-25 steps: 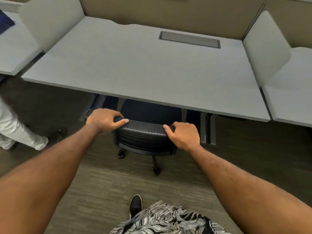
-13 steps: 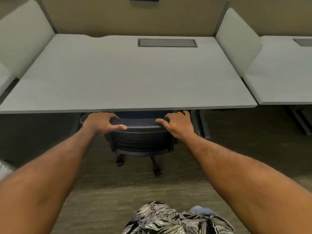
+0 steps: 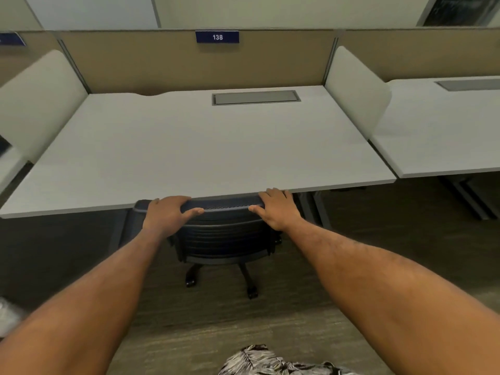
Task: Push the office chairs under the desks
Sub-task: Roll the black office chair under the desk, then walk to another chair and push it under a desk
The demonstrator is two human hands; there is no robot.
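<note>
A black mesh office chair [image 3: 224, 236] stands at the front edge of a pale grey desk [image 3: 205, 147]. Its seat is hidden under the desktop and the top of its backrest meets the desk's front edge. My left hand [image 3: 169, 213] grips the left end of the backrest's top rail. My right hand [image 3: 276, 208] grips the right end, its fingertips touching the desk edge. The chair's wheeled base [image 3: 243, 277] shows on the floor below.
White side dividers [image 3: 354, 85] flank the desk, with a tan partition behind bearing a blue sign "138" [image 3: 217, 37]. A second desk [image 3: 443, 131] adjoins on the right, its legs [image 3: 465, 196] on the carpet. A grey cable hatch [image 3: 255, 97] sits in the desktop.
The chair has rolled further under the desk, with both hands holding its backrest throughout. The view has lifted and now shows the partition and sign. A person at the left is gone from view.
</note>
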